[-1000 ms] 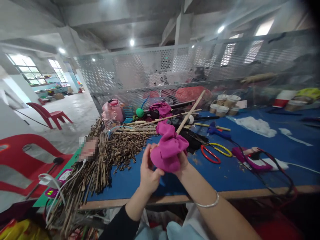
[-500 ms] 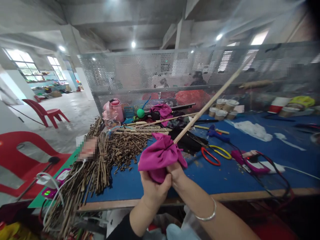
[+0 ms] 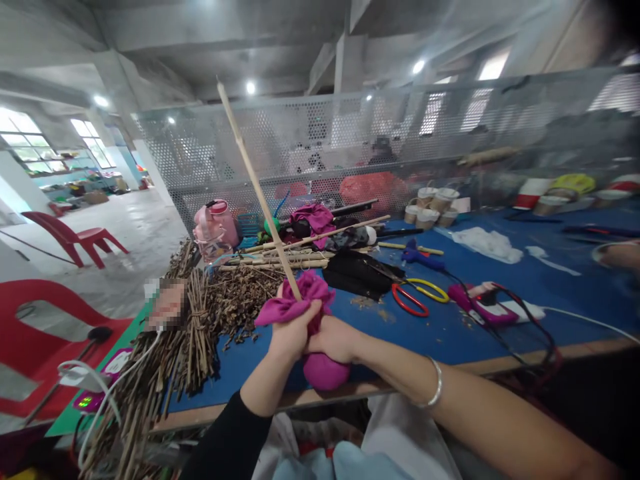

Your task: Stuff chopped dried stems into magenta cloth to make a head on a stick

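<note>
Both hands grip a magenta cloth bundle (image 3: 320, 370) wrapped over the lower end of a long wooden stick (image 3: 257, 190). My left hand (image 3: 290, 333) is closed around the gathered neck of the cloth, where loose folds (image 3: 300, 297) flare out above the fist. Beside it, my right hand (image 3: 334, 339) clasps the same neck, with a silver bangle (image 3: 434, 387) on its wrist. The stick rises up and to the left, well above the blue table (image 3: 440, 340). The rounded stuffed part hangs below the hands, near the table's front edge.
A heap of dry twigs (image 3: 200, 320) covers the table's left. Red and yellow scissors (image 3: 417, 297), black cloth (image 3: 357, 270), a magenta glue gun (image 3: 483, 307) with cables, more sticks (image 3: 320, 240), a pink bottle (image 3: 215, 227) and cups (image 3: 430, 203) lie beyond. Red chairs (image 3: 35, 333) stand left; mesh fencing (image 3: 350, 143) is behind.
The stick has swung from pointing up-right to pointing up-left. Both hands closed round the cloth's neck and dropped toward the table's front edge, so the rounded bundle now hangs below them.
</note>
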Tool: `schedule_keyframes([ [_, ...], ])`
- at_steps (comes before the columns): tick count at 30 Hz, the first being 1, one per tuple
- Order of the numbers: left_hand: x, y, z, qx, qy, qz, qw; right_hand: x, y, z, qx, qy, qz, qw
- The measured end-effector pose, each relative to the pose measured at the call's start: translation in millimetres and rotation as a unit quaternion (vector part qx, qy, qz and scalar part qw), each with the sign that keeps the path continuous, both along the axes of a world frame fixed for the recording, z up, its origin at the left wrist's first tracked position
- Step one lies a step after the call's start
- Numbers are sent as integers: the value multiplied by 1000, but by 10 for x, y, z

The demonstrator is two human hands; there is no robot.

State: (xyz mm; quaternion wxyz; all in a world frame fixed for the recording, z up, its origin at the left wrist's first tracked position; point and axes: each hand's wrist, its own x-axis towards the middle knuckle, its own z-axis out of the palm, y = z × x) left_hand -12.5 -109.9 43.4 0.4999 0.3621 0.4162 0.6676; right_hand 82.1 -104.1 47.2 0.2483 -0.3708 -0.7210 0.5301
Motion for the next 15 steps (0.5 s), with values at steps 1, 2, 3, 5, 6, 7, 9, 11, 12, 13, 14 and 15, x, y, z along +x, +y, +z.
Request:
schedule_keyframes([
  [1,34,38,20,-3,-44,20,999,14,-2,2,-39,13,2,999],
  [2,55,81,49,-15,-87,24,996,31,-7,-5,-76,24,-1,997],
  [3,60,127,86,-32,-121,12,992,52,-13,-16,-107,31,-8,994],
  [5,29,204,170,-46,-144,-43,988,105,-8,-36,-142,44,-31,988],
  [6,-3,222,208,-44,-132,-80,987,139,8,-38,-150,53,-44,986],
  [7,-39,220,237,-44,-105,-123,986,179,34,-31,-153,62,-58,985],
  [9,-104,157,242,-63,-40,-200,977,267,102,-1,-141,78,-81,984],
  [11,-129,46,163,-113,-7,-264,958,348,166,23,-121,89,-98,984],
  [12,-121,-10,95,-134,-6,-294,946,379,186,22,-94,77,-98,988],
  [13,-103,-58,13,-129,-11,-324,937,402,196,10,-48,48,-89,994],
  [14,-80,-93,-76,-111,-10,-346,932,416,196,-13,10,8,-74,997],
  [15,-59,-114,-167,-88,3,-366,926,424,189,-43,74,-38,-53,995],
])
